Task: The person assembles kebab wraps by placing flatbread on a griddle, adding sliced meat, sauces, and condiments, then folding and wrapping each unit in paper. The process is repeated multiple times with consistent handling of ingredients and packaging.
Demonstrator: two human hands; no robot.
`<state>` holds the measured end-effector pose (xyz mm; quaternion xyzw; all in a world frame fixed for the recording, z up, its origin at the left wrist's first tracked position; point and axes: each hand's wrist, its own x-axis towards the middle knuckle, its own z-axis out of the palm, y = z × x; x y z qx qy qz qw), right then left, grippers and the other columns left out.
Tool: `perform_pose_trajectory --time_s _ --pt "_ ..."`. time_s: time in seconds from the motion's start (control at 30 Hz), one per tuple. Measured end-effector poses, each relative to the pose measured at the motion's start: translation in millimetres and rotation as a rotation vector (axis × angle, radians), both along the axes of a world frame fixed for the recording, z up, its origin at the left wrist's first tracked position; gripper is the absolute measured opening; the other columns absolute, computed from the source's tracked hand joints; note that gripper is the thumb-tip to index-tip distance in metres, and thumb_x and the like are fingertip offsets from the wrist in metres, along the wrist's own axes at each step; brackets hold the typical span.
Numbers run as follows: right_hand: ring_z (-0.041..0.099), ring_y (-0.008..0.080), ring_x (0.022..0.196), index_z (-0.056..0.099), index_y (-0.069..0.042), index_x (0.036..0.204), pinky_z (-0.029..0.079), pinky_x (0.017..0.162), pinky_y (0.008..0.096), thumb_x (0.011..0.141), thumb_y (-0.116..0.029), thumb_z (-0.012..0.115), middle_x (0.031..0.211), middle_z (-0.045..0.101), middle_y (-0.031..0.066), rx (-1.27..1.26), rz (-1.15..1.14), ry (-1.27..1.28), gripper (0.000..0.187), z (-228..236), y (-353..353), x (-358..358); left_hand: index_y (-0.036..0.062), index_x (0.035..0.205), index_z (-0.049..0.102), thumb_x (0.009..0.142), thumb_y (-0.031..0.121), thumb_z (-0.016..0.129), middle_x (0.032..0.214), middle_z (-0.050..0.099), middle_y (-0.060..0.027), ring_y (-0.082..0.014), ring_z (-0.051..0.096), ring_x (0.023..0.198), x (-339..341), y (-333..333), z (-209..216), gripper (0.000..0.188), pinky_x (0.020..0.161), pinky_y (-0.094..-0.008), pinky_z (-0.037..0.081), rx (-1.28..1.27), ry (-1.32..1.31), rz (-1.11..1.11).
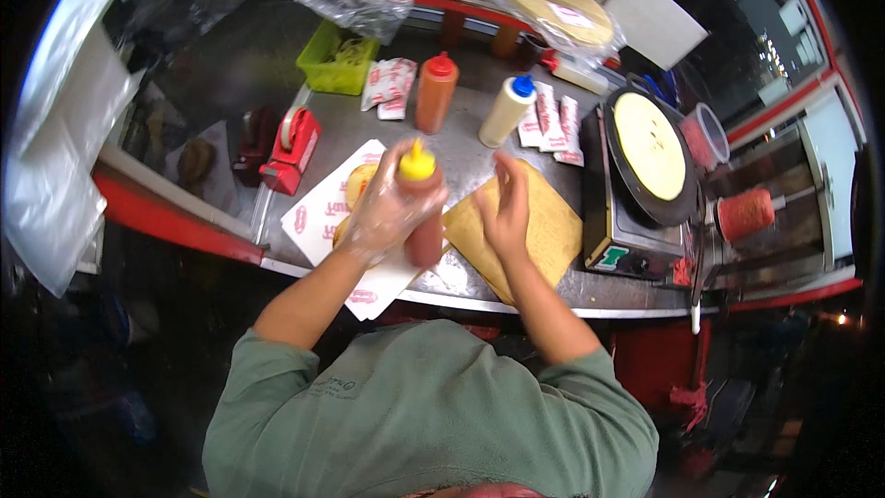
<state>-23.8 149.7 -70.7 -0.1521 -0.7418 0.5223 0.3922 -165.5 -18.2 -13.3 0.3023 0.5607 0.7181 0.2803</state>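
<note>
The left hand (387,207), which wears a thin clear glove, is grasping a sauce bottle (425,238) with its fingers wrapped around the upper part. This bottle has a yellow cap and reddish sauce; it is about upright, near the front edge of the metal worktop (466,159), but whether its base touches the surface I cannot tell. Behind it and to its left lies a printed white paper (304,229), with round bread pieces (354,186) upon it, partly covered by the left hand.

The right hand (502,210) is released — its fingers are spread and a little blurred, and nothing is seen in them. It is above a brown square mat (553,221).

Farther back stand an orange bottle (436,100) with a red cap and a cream bottle (503,117) with a blue cap. At the right, on a stove (636,244), a black pan (680,207) carries a pale flatbread (651,143).
</note>
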Motion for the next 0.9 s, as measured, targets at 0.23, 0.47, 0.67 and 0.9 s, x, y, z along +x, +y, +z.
perform_pose_trajectory --time_s 0.23,0.47,0.67,0.9 --pt "0.066 0.0333 0.12 0.052 0.001 0.137 0.052 0.101 0.0449 0.074 -0.021 0.093 0.13 0.066 0.0208 0.015 -0.287 -0.229 0.079 -17.4 164.0 -84.7 0.0008 0.137 0.051 0.079 0.026 0.09 0.137 0.058 -0.0232 -0.0411 0.059 0.128 -35.0 176.2 -23.3 0.074 0.109 -0.0476 0.047 0.128 0.792 0.443" --pt "0.038 0.0315 0.152 0.039 -0.004 0.159 0.027 0.126 0.0431 0.102 -0.021 0.064 0.163 0.041 0.0215 -0.011 -0.161 0.452 0.065 19.4 31.6 -9.5 0.0021 0.141 0.056 0.078 0.02 0.089 0.137 0.065 -0.0214 -0.0425 0.065 0.125 28.9 108.1 21.8 0.073 0.11 -0.0509 0.049 0.376 1.078 0.065" --pt "0.069 0.0284 0.109 0.055 -0.004 0.133 0.061 0.086 0.0396 0.103 -0.031 0.063 0.119 0.069 0.0213 -0.909 0.158 0.365 0.041 83.3 -10.7 82.2 0.0211 0.145 0.059 0.076 0.037 0.09 0.161 0.047 -0.0098 -0.0329 0.039 0.153 70.7 -18.8 35.9 0.077 0.127 -0.0576 0.026 0.126 1.308 -0.445" --pt "0.071 0.0191 0.091 0.06 -0.002 0.119 0.059 0.082 0.036 0.092 -0.015 0.081 0.101 0.071 0.0092 -0.484 0.048 -0.028 0.037 47.3 -7.8 -12.5 0.0131 0.145 0.059 0.088 0.056 0.077 0.153 0.055 -0.0145 -0.0342 0.049 0.145 47.9 -119.0 -24.0 0.073 0.122 -0.0502 0.037 -0.066 0.45 -0.898"
